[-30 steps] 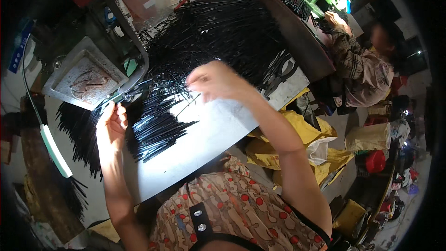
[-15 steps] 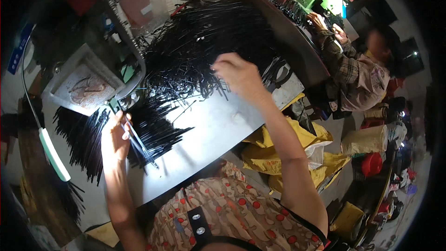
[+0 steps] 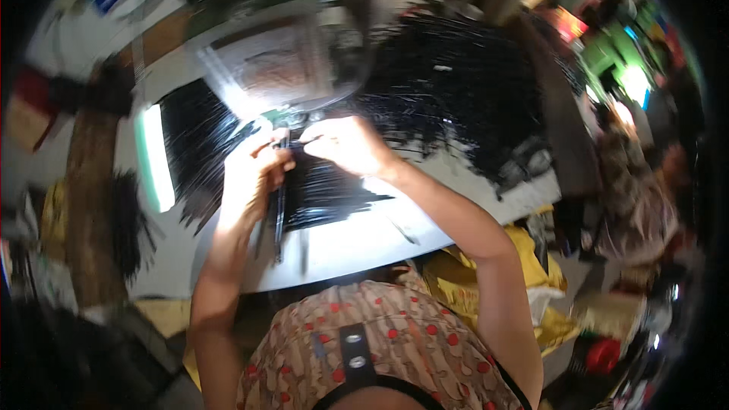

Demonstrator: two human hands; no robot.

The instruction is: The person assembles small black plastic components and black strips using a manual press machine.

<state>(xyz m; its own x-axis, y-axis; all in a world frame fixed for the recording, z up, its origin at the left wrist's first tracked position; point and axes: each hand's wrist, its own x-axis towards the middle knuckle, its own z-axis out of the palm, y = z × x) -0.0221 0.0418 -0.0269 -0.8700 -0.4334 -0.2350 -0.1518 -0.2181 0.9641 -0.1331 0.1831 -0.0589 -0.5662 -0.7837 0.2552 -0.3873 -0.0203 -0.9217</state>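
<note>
My left hand (image 3: pixel 252 167) is closed round a long thin black strip (image 3: pixel 279 216) that hangs down toward the table's near edge. My right hand (image 3: pixel 345 144) is close beside it, thumb and fingers pinched together; what they hold, if anything, is too blurred to make out. Both hands are just below a machine with a clear framed guard (image 3: pixel 269 68) and a lit green part (image 3: pixel 262 121) at its foot. Under and beside the hands lie black strips in a near bundle (image 3: pixel 326 197) and a left bundle (image 3: pixel 190 133).
A large tangled heap of black strips (image 3: pixel 463 83) covers the table's far right. A lit tube lamp (image 3: pixel 157 159) is at left. Yellow sacks (image 3: pixel 448 277) lie beyond the white table's (image 3: pixel 342 254) right front edge. Another person (image 3: pixel 634 205) sits at right by a green machine (image 3: pixel 615 61).
My right hand has moved from the heap leftward to beside my left hand. The left hand keeps its hold near the machine. The whole view has swung, shifting the scene to the right.
</note>
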